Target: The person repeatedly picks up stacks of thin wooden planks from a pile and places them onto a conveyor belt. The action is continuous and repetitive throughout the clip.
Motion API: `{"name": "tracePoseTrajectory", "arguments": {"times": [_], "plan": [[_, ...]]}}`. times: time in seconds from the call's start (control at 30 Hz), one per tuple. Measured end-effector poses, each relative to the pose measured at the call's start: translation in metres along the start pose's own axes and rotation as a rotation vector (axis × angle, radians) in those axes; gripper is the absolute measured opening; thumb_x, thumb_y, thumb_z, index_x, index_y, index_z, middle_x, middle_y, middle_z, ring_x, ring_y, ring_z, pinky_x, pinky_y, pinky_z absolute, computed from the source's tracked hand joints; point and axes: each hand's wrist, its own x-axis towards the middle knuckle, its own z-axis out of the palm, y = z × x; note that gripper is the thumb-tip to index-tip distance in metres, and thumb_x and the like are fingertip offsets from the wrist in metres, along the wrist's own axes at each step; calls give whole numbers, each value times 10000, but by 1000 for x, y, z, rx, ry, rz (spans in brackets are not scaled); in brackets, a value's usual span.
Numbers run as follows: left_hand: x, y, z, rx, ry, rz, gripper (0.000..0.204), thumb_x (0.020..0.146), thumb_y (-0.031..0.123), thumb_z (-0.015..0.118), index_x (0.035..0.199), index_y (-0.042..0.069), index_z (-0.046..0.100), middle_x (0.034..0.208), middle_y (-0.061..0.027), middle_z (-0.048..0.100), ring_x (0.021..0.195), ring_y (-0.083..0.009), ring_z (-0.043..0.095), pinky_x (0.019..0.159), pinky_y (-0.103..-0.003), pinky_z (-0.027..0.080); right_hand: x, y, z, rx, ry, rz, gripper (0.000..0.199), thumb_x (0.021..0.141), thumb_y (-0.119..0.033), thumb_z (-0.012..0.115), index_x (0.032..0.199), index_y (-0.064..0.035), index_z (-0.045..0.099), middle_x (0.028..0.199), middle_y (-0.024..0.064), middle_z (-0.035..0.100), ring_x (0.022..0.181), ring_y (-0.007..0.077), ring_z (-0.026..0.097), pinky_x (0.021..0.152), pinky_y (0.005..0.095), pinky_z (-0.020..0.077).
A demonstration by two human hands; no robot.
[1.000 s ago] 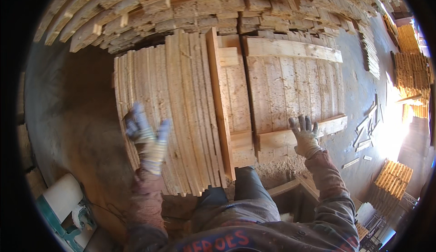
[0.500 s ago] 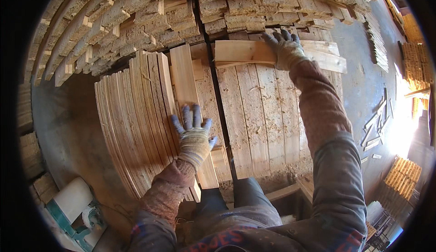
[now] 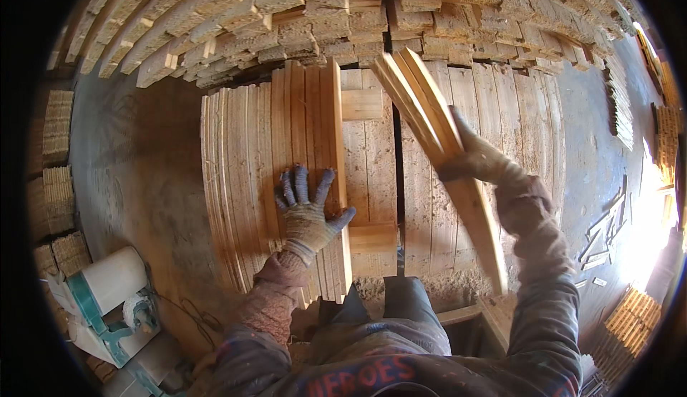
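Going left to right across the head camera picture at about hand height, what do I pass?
Stacked wood blocks by the left edge → bare floor → upright planks on edge → left hand flat on the planks → small cross block → right hand gripping slanted boards → scrap strips on the floor.

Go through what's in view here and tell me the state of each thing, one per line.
Left hand: gloved, flat on the upright slats.
Upright slats: packed on edge.
Right hand: gloved, gripping the lifted boards.
Lifted boards: raised, tilted, a few together.
Flat boards: lying side by side.
Stacked lumber: piled behind.
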Motion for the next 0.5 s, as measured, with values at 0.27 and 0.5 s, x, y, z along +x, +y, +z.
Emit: {"name": "tracePoseTrajectory", "arguments": {"times": [0.27, 0.5], "plan": [[-18, -125, -45, -650, 413, -182, 902, 822, 185, 864, 1574, 105, 372, 1588, -186, 352, 1460, -348, 350, 1185, -443, 354, 79, 19, 173, 504, 341, 110, 895, 942, -338, 772, 1566, 73, 280, 1152, 76, 707, 1041, 148, 649, 911, 277, 529], [-60, -297, 18, -1478, -63, -568, 499, 858, 132, 842, 1294, 15, 631, 1134, -31, 684, 944, -124, 645, 852, -288, 562, 17, 73, 240, 960, 365, 66, 1071, 902, -124, 788, 1642, -36, 20, 1026, 109, 752, 919, 190, 715, 893, 328, 556]]}}
